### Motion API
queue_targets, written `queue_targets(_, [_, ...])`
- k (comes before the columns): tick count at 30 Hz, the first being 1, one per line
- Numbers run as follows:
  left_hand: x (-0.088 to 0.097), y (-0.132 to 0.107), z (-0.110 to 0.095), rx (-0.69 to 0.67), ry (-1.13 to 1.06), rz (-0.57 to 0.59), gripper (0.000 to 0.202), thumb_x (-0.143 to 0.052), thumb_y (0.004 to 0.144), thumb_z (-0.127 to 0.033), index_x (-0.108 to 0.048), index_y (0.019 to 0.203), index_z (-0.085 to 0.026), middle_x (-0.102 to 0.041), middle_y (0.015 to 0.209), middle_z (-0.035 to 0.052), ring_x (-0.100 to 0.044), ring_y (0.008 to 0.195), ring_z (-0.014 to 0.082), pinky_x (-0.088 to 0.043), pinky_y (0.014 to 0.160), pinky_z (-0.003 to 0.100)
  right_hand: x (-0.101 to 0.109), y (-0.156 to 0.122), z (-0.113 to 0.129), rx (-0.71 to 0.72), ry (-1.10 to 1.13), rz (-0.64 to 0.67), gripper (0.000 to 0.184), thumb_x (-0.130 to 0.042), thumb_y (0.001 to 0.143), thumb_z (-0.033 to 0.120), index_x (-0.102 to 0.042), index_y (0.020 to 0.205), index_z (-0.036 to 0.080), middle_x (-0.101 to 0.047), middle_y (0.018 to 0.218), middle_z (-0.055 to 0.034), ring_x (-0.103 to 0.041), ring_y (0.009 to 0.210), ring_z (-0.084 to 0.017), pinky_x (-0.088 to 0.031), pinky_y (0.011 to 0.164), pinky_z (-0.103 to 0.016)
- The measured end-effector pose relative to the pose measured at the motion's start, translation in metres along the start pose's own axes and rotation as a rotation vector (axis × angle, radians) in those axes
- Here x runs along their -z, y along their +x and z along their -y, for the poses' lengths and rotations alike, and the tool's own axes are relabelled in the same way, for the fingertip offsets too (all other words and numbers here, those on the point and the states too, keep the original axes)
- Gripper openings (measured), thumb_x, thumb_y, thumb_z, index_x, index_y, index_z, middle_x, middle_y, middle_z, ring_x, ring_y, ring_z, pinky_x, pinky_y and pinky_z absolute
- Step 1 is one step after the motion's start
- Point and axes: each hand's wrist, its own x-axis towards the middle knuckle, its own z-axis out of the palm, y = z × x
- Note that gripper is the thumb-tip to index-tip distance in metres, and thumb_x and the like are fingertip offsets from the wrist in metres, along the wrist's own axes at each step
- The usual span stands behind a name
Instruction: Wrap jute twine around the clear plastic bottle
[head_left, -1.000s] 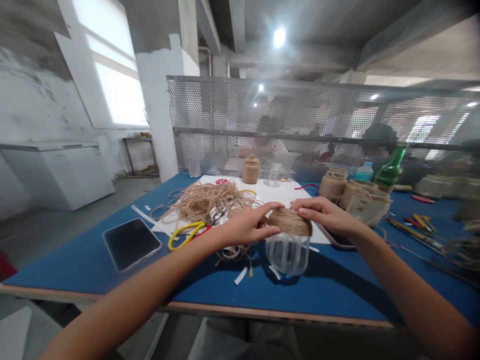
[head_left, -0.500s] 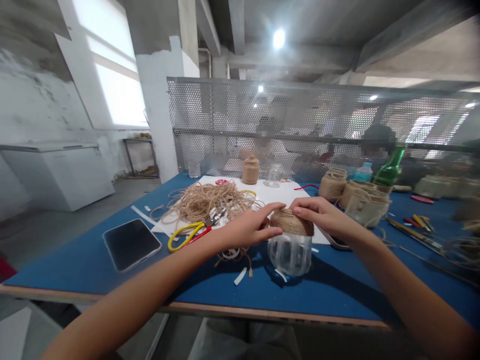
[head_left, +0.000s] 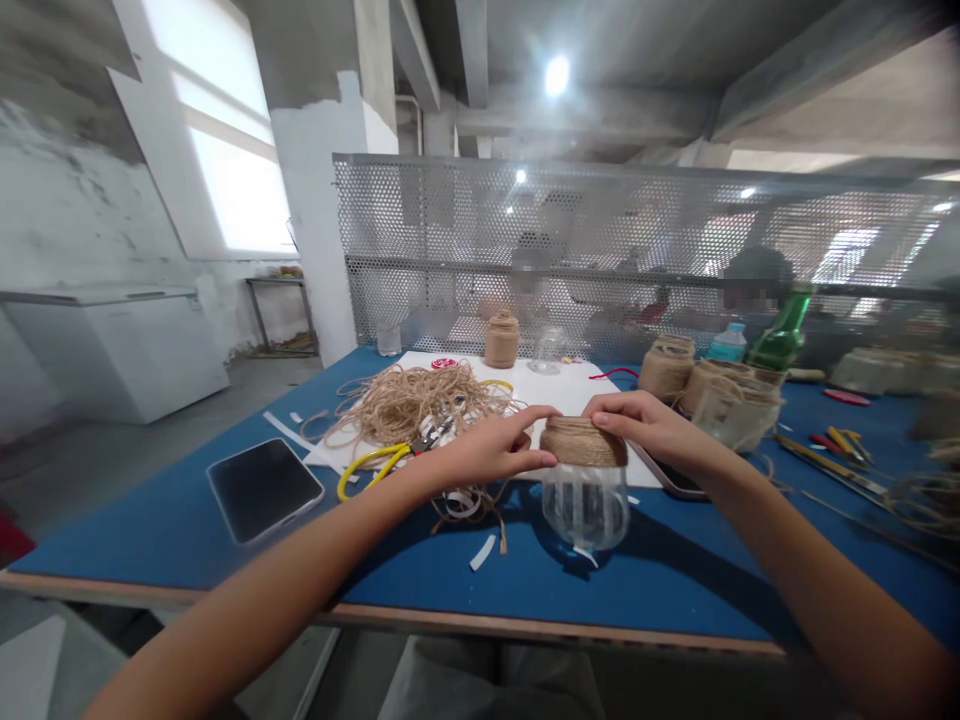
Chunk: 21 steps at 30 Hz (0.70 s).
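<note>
In front of me a clear glass jar (head_left: 585, 508) stands upright on the blue table, its upper part wound with brown twine (head_left: 581, 443). My left hand (head_left: 514, 445) grips the wound part from the left, index finger at the rim and thumb lower down. From the right, my right hand (head_left: 649, 425) holds the top edge, thumb pressed on the twine and fingers behind it. Pale vertical strips show on the bare glass below. To the left lies a tangled heap of twine (head_left: 420, 400), beside yellow-handled cutters (head_left: 375, 468) partly covered by my left arm.
A dark-screened tablet (head_left: 264, 488) lies at left. Behind are a twine-covered jar (head_left: 502, 342) and a clear jar (head_left: 550, 350) on white paper. Several wrapped jars (head_left: 666, 370), a green bottle (head_left: 784, 330) and tools (head_left: 832, 465) are at right. A perforated metal screen (head_left: 450, 220) edges the table; people sit beyond.
The jar has shifted slightly to the right and tilted or turned a little. My left fingers have moved slightly at its edge, and the right thumb sits a bit further right.
</note>
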Motion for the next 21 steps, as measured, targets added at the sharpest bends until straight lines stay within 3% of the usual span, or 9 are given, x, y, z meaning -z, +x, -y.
queue_targets(5, [-0.008,0.001,-0.004,0.044,0.014,-0.066,0.052,-0.05,0.083,-0.044,-0.038,0.125,-0.017,-0.04,0.053,-0.0079,-0.039,0.049,0.0092,-0.027,0.049,0.019,-0.003,0.002,0.003,-0.01,-0.171,-0.085,0.041,-0.034,0.088,0.043,-0.06,0.074,0.015,-0.056,0.069,-0.0026,-0.048,0.064,-0.014,-0.035,0.059,-0.026])
queue_targets(13, [-0.012,0.001,-0.016,0.016,0.039,-0.075,0.054,-0.05,0.083,-0.043,-0.034,0.129,-0.019,-0.043,0.055,-0.0069,-0.039,0.049,0.0095,-0.029,0.05,0.02,-0.004,0.0,0.011,0.009,-0.135,-0.05,0.033,-0.042,0.085,0.04,-0.064,0.084,0.016,-0.063,0.076,-0.0033,-0.053,0.071,-0.015,-0.039,0.065,-0.026])
queue_targets(21, [0.001,0.001,-0.002,0.004,0.009,-0.073,0.053,-0.05,0.084,-0.037,-0.033,0.131,-0.017,-0.037,0.051,-0.0084,-0.036,0.047,0.0091,-0.028,0.05,0.02,-0.002,0.0,0.005,-0.043,-0.046,-0.115,0.032,-0.043,0.085,0.041,-0.062,0.081,0.016,-0.06,0.077,-0.0032,-0.051,0.073,-0.015,-0.038,0.065,-0.026])
